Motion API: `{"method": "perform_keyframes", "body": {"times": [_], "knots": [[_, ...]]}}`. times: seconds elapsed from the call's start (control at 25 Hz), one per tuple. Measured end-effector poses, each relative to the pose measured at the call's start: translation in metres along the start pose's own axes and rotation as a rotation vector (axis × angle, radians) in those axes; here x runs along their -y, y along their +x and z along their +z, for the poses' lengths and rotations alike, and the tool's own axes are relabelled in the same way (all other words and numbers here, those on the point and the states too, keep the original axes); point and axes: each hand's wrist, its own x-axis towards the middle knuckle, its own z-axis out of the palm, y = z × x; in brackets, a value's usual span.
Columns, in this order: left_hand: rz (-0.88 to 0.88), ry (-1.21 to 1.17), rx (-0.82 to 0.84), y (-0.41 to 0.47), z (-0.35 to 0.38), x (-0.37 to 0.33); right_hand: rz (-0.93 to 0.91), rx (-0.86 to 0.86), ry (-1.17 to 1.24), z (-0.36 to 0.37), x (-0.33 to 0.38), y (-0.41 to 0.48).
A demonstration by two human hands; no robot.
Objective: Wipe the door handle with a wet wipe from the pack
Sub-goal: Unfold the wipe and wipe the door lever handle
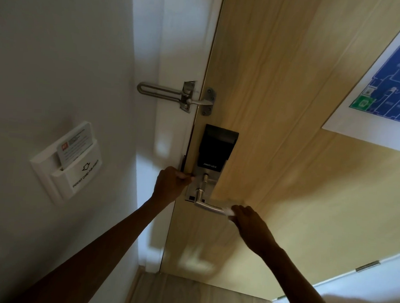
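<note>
A silver lever door handle [206, 205] juts from a smart lock plate [214, 152] on the wooden door [277, 109]. My right hand [252, 226] covers the handle's free end and presses a white wet wipe [230, 212] against it. My left hand [172, 183] grips the door's edge just left of the lock plate, fingers curled round it. The wipe pack is out of view.
A metal swing-bar door guard [174, 95] sits above the lock. A white key-card power holder [66, 160] with a card in it is on the left wall. An evacuation plan sheet [387, 91] hangs on the door at upper right. Wooden floor [187, 294] lies below.
</note>
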Motion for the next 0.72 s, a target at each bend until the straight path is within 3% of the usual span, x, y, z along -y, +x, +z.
{"method": "perform_keyframes", "body": {"times": [0.12,0.2,0.32,0.44,0.72], "knots": [[0.003,-0.009,0.009,-0.002,-0.001,0.000,0.082,0.011,0.053,-0.015,-0.008,-0.006],[0.006,0.003,0.004,-0.002,0.000,0.000,0.186,-0.148,0.187,-0.017,-0.004,-0.006],[-0.001,0.014,0.006,-0.001,-0.001,0.001,0.463,-0.353,0.499,-0.008,0.012,0.001],[0.001,0.011,0.009,-0.001,-0.001,0.002,0.748,-0.324,0.815,0.009,0.036,-0.007],[-0.008,-0.009,0.000,-0.002,-0.001,0.001,0.807,-0.442,0.867,0.011,0.054,-0.015]]}}
